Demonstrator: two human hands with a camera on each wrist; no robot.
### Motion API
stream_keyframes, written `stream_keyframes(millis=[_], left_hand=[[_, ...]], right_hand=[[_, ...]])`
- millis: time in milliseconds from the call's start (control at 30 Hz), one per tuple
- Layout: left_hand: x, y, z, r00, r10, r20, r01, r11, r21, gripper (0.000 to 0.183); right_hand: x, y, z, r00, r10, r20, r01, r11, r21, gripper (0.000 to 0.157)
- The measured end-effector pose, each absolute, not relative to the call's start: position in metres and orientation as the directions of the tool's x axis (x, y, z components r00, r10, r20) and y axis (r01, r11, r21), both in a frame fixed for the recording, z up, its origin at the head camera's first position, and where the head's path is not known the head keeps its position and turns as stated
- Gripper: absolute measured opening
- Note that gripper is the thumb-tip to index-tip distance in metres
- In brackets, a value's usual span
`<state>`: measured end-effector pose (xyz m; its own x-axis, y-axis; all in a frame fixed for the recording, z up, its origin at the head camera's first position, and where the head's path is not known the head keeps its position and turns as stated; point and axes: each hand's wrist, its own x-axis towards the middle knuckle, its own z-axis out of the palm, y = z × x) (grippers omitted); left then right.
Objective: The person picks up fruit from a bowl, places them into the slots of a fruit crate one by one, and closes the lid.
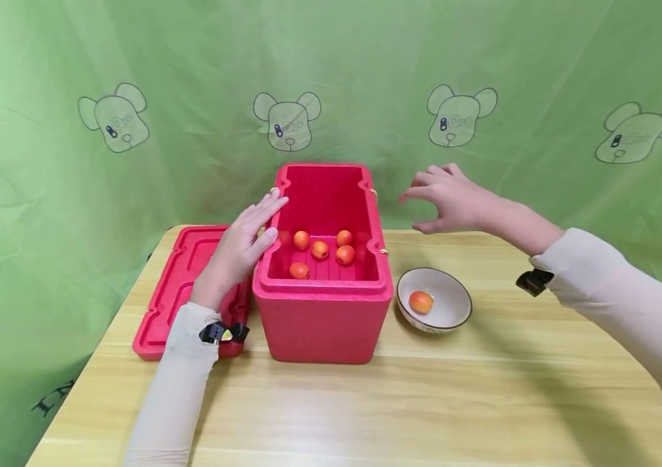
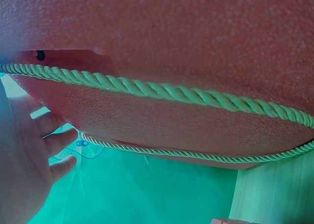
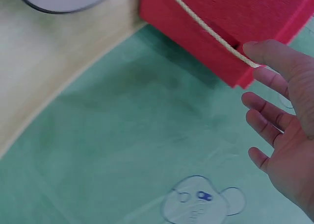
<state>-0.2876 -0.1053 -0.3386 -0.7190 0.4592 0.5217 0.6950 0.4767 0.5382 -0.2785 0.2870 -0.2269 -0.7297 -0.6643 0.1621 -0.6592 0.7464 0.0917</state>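
Observation:
A red foam box [image 1: 325, 327] stands uncovered on the table, with several small orange-red fruits [image 1: 320, 250] on its floor. My left hand [image 1: 243, 243] rests with extended fingers on the box's left rim; in the left wrist view a twisted rope [image 2: 171, 93] runs along the box's side. To the right of the box, my right hand [image 1: 448, 194] is raised in the air, its fingers loosely bent and nothing between them. Below it on the table sits a white bowl [image 1: 450, 305] with a dark rim, holding one orange-red fruit [image 1: 421, 302].
The red lid [image 1: 158, 311] lies on the table left of the box, partly behind my left forearm. A green curtain [image 1: 366, 65] with mouse-head drawings hangs behind the wooden table [image 1: 319, 415]. Dark wrist cameras [image 1: 535, 281] are strapped on both sleeves.

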Motion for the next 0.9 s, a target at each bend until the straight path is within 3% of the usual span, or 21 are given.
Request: stream_keyframes(millis=[900], left_hand=[[-0.284,-0.105,-0.338,-0.73,0.451,0.513,0.683,0.47,0.559,0.06]], right_hand=[[-0.233,0.317,-0.321,-0.729,-0.683,0.046,-0.683,0.73,0.022,0.037]])
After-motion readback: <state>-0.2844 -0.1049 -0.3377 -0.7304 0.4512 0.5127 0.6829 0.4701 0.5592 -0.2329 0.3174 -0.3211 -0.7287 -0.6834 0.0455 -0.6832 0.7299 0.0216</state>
